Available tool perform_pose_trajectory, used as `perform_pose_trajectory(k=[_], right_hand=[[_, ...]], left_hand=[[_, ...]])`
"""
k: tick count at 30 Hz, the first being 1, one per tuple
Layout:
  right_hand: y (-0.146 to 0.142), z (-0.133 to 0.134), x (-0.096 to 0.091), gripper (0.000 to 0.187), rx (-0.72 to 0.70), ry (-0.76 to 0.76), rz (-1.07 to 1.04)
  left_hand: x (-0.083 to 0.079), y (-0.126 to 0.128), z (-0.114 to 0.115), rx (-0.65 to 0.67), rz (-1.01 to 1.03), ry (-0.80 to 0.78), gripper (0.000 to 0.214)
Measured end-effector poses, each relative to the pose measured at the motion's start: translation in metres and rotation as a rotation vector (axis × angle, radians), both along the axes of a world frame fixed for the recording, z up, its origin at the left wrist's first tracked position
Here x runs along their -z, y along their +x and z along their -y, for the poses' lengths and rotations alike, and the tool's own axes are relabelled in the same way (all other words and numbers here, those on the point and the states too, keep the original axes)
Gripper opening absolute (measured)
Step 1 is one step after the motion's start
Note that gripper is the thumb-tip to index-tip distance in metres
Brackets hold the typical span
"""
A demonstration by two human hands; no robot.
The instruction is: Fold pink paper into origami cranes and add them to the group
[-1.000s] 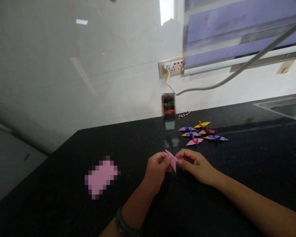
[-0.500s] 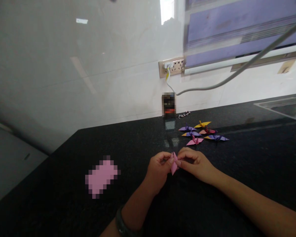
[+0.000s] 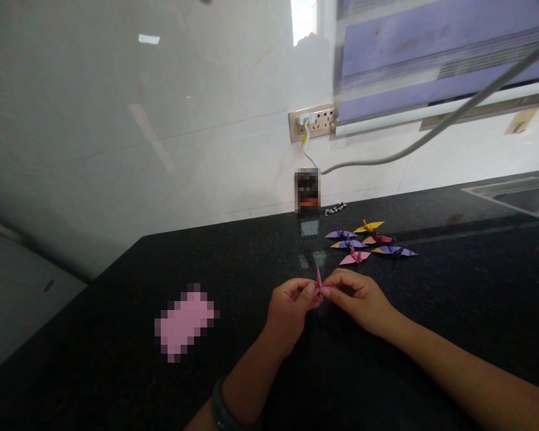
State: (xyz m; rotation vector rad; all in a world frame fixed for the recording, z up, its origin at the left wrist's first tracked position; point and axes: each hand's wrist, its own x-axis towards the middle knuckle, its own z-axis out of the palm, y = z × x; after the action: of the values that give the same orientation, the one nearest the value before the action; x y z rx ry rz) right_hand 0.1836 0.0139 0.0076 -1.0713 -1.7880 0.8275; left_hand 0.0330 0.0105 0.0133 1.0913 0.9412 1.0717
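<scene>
Left hand (image 3: 288, 308), one, and right hand (image 3: 362, 298), one: fingers of both pinching folded pink paper (image 3: 319, 279), one piece, between them over the tabletop (image 3: 117, 299). Bangle (image 3: 218, 408), one, left wrist. Cranes (image 3: 362, 257), six, beyond the hands: three purple, one yellow, one red, one pink. Pink item (image 3: 184, 323), one, far left, blurred. Beaded string (image 3: 335, 209), one, beside box (image 3: 308, 190), one, markings blurred beyond reading. Socket panel (image 3: 318, 123), one, on wall (image 3: 206, 131).
</scene>
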Motion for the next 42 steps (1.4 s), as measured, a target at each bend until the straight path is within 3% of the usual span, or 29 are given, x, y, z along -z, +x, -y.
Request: perform_pose_trajectory(k=[6,9,14,19,26,31,37,42], right_hand=[[-0.001,0.002,-0.002,0.015,-0.054,0.034,-0.017],[-0.003,0.002,0.002,0.012,-0.003,-0.052,-0.074],[-0.006,-0.001,0.006,0.026,0.051,-0.18,-0.287],[-0.004,0.0,0.002,0.012,0.046,-0.144,-0.198],[-0.004,0.004,-0.003,0.017,-0.029,-0.2,-0.219],[-0.002,0.004,-0.006,0.02,-0.126,-0.272,-0.271],[0.001,-0.001,0.001,0.021,-0.151,-0.319,-0.347],[0.002,-0.001,0.0,0.019,-0.183,-0.353,-0.352]], left_hand=[[0.0,-0.002,0.0,0.08,0.092,0.019,0.028],[0.0,-0.002,0.0,0.118,0.148,-0.033,0.027],[0.0,0.001,0.001,0.153,0.211,-0.059,0.023],[0.006,-0.002,-0.001,0.145,0.088,-0.015,0.025],[0.004,-0.004,-0.002,0.032,-0.123,0.169,0.02],[0.001,-0.005,-0.001,0.085,-0.165,0.092,0.022],[-0.001,-0.007,-0.001,0.281,-0.167,0.048,0.029],[-0.001,-0.006,-0.001,0.293,-0.16,0.029,0.032]])
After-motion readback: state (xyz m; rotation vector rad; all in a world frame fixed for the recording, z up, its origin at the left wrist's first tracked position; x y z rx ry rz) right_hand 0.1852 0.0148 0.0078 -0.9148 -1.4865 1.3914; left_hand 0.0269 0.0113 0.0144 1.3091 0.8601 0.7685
